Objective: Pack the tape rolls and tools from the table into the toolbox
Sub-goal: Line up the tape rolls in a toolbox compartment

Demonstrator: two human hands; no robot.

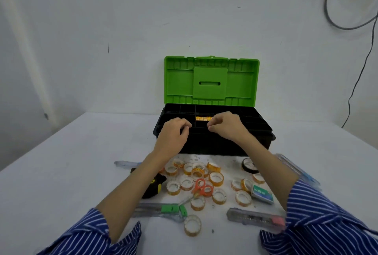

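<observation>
- Two hands reach over the front of the open toolbox (214, 144): the left hand (173, 132) and the right hand (229, 126), both with fingers curled above the black tray.
- Whether either grip is clamped on anything I cannot tell; the fingertips look pinched together, but nothing held shows clearly.
- The toolbox stands on the white desk (61, 162) against the wall, its green lid (211, 80) raised upright behind the black compartments.
- A yellow strip of tape rolls (203, 118) sits in a middle compartment of the tray, between the two hands.
- Many small yellow-rimmed tape rolls (216, 179) lie scattered on the desk just in front of the toolbox, some touching or overlapping.
- One more tape roll (192, 225) lies apart, nearest the person.
- A black tape roll (248, 165) leans near the toolbox's front right, partly behind the right forearm.
- Orange-handled scissors (202, 187) lie among the rolls.
- A green-slider utility knife (161, 209) lies near the left sleeve; a pink-slider utility knife (255, 218) lies near the right sleeve.
- A small green staple box (262, 193) rests beside the right forearm.
- A black-and-yellow tool (154, 185) is partly hidden under the left forearm.
- A clear pen-like item (124, 163) lies to the left; a clear blue case (296, 169) lies to the right.
- Both sleeves are blue with white stripes.
</observation>
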